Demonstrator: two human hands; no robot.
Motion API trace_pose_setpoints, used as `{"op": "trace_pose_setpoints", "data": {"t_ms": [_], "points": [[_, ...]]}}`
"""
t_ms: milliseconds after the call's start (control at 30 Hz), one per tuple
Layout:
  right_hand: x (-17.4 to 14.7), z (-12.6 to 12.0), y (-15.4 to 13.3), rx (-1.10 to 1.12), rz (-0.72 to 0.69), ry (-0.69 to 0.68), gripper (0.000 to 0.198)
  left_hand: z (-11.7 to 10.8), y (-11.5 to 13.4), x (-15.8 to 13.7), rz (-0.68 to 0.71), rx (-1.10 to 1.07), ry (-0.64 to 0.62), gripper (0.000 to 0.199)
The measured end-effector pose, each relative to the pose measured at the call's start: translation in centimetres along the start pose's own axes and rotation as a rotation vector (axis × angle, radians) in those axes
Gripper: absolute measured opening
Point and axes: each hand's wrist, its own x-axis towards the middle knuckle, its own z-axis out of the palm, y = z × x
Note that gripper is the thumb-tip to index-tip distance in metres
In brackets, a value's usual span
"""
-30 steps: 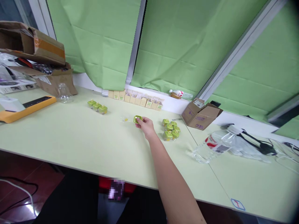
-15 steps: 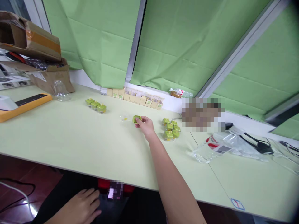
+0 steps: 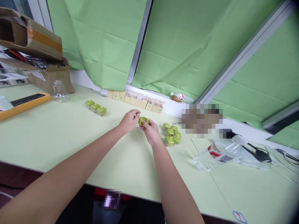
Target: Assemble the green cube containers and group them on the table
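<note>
My right hand [image 3: 151, 132] pinches a small green lid [image 3: 143, 120] between thumb and fingers, above the middle of the table. Close by on the left, my left hand [image 3: 130, 120] has its fingers curled near the lid's edge; whether they hold anything is hidden. A bit of clear plastic [image 3: 140, 128] shows just under the lid, too small to make out. Right of my hands stands a group of small clear containers with green lids [image 3: 170, 132] and yellow loops on top. Three more lidded containers [image 3: 95, 106] form a row to the left.
Small cardboard boxes [image 3: 138, 102] line the back of the table [image 3: 112, 155]. A large clear bottle [image 3: 217, 154] lies at right beside black cables [image 3: 260, 152]. Far left are a clear plastic piece [image 3: 60, 91], opened cartons [image 3: 50, 76] and an orange-edged device [image 3: 28, 105].
My left hand has come up from my lap to the lid in my right hand. The clear piece with a yellow spot left of the lid no longer shows there.
</note>
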Motion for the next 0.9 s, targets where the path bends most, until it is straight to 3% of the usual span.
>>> {"op": "trace_pose_setpoints", "data": {"t_ms": [67, 167, 267, 400, 500, 600, 667, 800, 900], "points": [[0.2, -0.2, 0.0, 0.02, 0.008, -0.024, 0.04, 1.1, -2.0, -0.5, -0.216, -0.213, -0.067, 0.028], [0.1, 0.0, 0.3, -0.043, -0.021, -0.077, 0.037, 1.6, -3.0, -1.8, -0.566, -0.535, -0.185, 0.047], [-0.1, 0.3, 0.6, -0.123, -0.071, -0.101, 0.034, 1.0, -2.9, -1.9, -0.734, -0.793, -0.288, 0.05], [-0.4, 0.6, 0.8, -0.133, -0.078, -0.131, 0.035, 0.1, -2.8, -1.3, -0.77, -0.957, -0.41, 0.028], [-0.4, 0.8, 0.7, -0.136, -0.09, -0.131, 0.036, 0.1, -2.9, -1.1, -0.731, -0.946, -0.316, 0.018], [-0.4, 0.9, 0.6, -0.16, -0.124, -0.132, 0.034, 0.4, -3.0, -0.9, -0.7, -0.883, -0.204, 0.018], [-0.5, 0.9, 0.5, -0.167, -0.139, -0.135, 0.032, 0.6, -3.0, -0.9, -0.688, -0.87, -0.195, 0.021], [-0.7, 1.1, 0.3, -0.189, -0.188, -0.117, 0.031, 0.4, -3.0, -0.9, -0.714, -0.953, -0.373, 0.037], [-0.8, 1.1, 0.3, -0.324, -0.228, -0.047, 0.033, 0.2, -2.8, -1.1, -0.757, -1.034, -0.49, 0.045]]}}
